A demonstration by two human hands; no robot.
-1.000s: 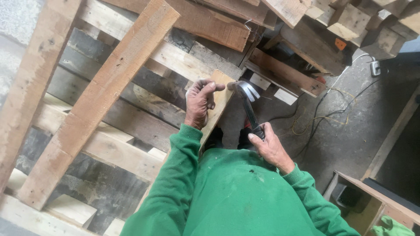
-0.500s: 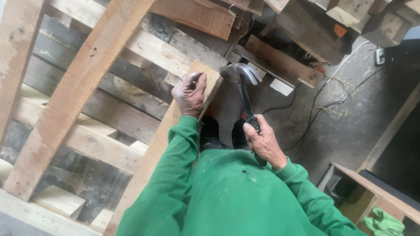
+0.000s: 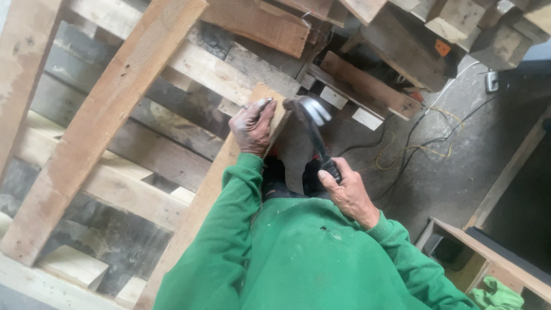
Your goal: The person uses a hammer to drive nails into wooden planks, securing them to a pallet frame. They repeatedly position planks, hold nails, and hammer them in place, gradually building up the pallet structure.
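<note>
So the left hand is planted on the top end of a long wooden board that runs diagonally up from the bottom of the shot, fingers curled over the board's end and pinching something small there, too tiny to make out. The right hand is clenched around the black grip of a hammer, whose metal head is blurred and sits just beside the left hand's fingertips, right at the end of the board. Can't tell whether the head is touching the wood or just off it.

Both arms are in green sleeves, and the green sweatshirt fills the bottom middle of the view. Between the arms you can see dark shoes on the grey concrete floor.

To the left and above the board there's a wooden pallet, with one wide plank lying across its slats at an angle. More stacked pallets and wood blocks sit at the top. Black and yellow cables trail across the floor on the right, well apart from the hands. A wooden frame with a scrap of green cloth beside it sits at the lower right.
</note>
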